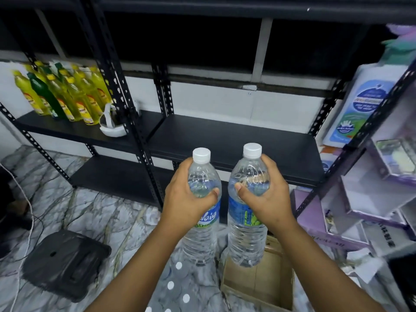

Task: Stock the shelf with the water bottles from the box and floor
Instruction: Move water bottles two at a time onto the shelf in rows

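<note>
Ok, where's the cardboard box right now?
In the head view, the cardboard box sits on the floor at bottom centre-right, below the water bottle in the right hand.

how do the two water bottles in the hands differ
The left bottle shows a blue label with large white lettering; the right bottle shows the label's small-print side with green patches. The left bottle's cap sits slightly lower in view than the right bottle's. The left hand holds the one, the right hand the other. Both are clear, upright, white-capped, gripped near the shoulder in front of the shelf.

Each hand (186,199) (265,197) grips 1 water bottle (202,233) (247,233) before the shelf (236,136).
</note>
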`<control>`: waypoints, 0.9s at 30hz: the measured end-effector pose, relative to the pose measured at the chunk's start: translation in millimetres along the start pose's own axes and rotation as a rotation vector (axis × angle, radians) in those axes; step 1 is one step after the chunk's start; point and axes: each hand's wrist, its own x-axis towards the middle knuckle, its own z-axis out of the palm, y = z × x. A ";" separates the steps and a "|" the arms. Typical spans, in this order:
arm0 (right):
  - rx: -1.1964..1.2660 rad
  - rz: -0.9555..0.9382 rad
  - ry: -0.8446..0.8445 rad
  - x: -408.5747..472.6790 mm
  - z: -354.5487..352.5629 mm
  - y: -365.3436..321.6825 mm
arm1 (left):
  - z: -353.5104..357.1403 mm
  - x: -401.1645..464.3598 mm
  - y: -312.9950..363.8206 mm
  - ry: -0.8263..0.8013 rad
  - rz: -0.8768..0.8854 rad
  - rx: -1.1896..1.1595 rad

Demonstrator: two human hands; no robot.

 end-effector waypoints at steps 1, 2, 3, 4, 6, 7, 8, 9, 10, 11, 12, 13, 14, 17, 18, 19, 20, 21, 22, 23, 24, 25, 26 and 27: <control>-0.007 -0.009 0.019 -2.0 -6.0 -8.0 | -0.8 -0.4 7.4 -0.012 0.008 -0.011; -0.014 -0.017 0.039 -3.6 -12.4 -15.1 | -1.2 -0.7 15.1 -0.022 0.021 -0.022; -0.021 -0.022 0.056 -4.4 -19.3 -21.8 | -1.0 -0.3 22.5 -0.029 0.037 -0.026; -0.032 -0.029 0.074 -4.7 -26.5 -28.1 | -0.5 0.2 30.8 -0.035 0.058 -0.025; -0.064 -0.040 0.109 -3.7 -42.4 -40.6 | 1.1 2.2 49.9 -0.045 0.097 -0.021; -0.079 -0.051 0.125 -2.6 -50.5 -47.4 | 2.3 3.6 59.9 -0.050 0.115 -0.024; -0.091 -0.065 0.143 -1.7 -59.0 -54.3 | 3.9 5.3 70.1 -0.055 0.134 -0.025; -0.099 -0.082 0.163 -0.6 -68.2 -61.7 | 5.9 6.6 81.5 -0.060 0.155 -0.027; -0.107 -0.095 0.184 0.8 -77.5 -68.3 | 8.0 8.2 92.6 -0.064 0.177 -0.030; -0.115 -0.103 0.204 2.3 -86.8 -75.0 | 10.4 9.6 104.1 -0.072 0.197 -0.037; -0.122 -0.109 0.223 3.7 -96.7 -81.5 | 13.0 10.3 116.7 -0.081 0.218 -0.045; -0.127 -0.117 0.239 5.2 -107.0 -87.6 | 16.0 10.9 129.1 -0.089 0.239 -0.054; -0.130 -0.122 0.253 6.4 -117.0 -93.1 | 19.1 11.4 140.7 -0.098 0.260 -0.063; -0.150 -0.144 0.303 8.8 -148.3 -111.0 | 30.2 10.7 173.9 -0.123 0.314 -0.110; -0.163 -0.157 0.320 9.5 -158.4 -116.9 | 34.2 10.2 184.2 -0.133 0.328 -0.127; -0.178 -0.176 0.333 10.3 -167.7 -123.1 | 38.0 9.4 194.2 -0.142 0.340 -0.140; -0.186 -0.194 0.345 11.2 -176.5 -128.6 | 41.6 8.6 204.4 -0.147 0.355 -0.148; -0.188 -0.206 0.355 12.2 -185.0 -133.2 | 45.2 8.0 214.0 -0.148 0.372 -0.153; -0.189 -0.213 0.363 13.4 -193.5 -137.5 | 48.7 7.3 223.5 -0.146 0.390 -0.159; -0.192 -0.222 0.368 14.9 -201.6 -141.2 | 52.4 7.1 232.0 -0.141 0.404 -0.164; -0.196 -0.235 0.370 16.4 -209.7 -144.6 | 56.0 6.8 240.3 -0.138 0.415 -0.166; -0.196 -0.251 0.372 17.8 -217.3 -148.2 | 59.2 6.5 248.4 -0.136 0.425 -0.167; -0.197 -0.261 0.376 19.5 -224.8 -152.1 | 62.4 6.4 256.2 -0.132 0.436 -0.165; -0.196 -0.271 0.376 20.9 -231.6 -156.3 | 65.4 6.5 263.8 -0.127 0.446 -0.162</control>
